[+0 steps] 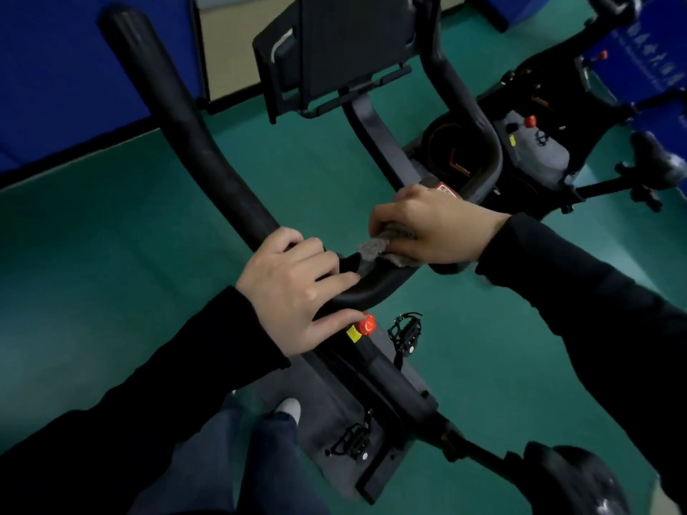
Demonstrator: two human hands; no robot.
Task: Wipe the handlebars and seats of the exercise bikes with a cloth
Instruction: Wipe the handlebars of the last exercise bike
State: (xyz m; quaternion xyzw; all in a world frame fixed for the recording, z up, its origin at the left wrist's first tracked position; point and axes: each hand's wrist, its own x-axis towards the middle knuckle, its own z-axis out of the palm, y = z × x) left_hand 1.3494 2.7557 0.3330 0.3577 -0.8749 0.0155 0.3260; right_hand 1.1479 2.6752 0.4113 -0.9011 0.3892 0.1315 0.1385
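Black handlebars (pixel 193 124) of the near exercise bike run from the upper left down to the middle and curve back up on the right. My left hand (pixel 297 291) grips the lower bend of the bar. My right hand (pixel 435 224) presses a crumpled grey cloth (pixel 375 247) onto the bar's centre section, just right of the left hand. The bike's black seat (pixel 572 477) shows at the bottom right. A second bike's seat (pixel 658 158) sits at the right edge.
A black tablet holder (pixel 334 50) rises behind the bars. A red knob (pixel 366 325) and pedals (pixel 405 332) lie below. A second bike (pixel 535 143) stands at the upper right on the green floor (pixel 111 236). Blue mats (pixel 55 68) line the wall.
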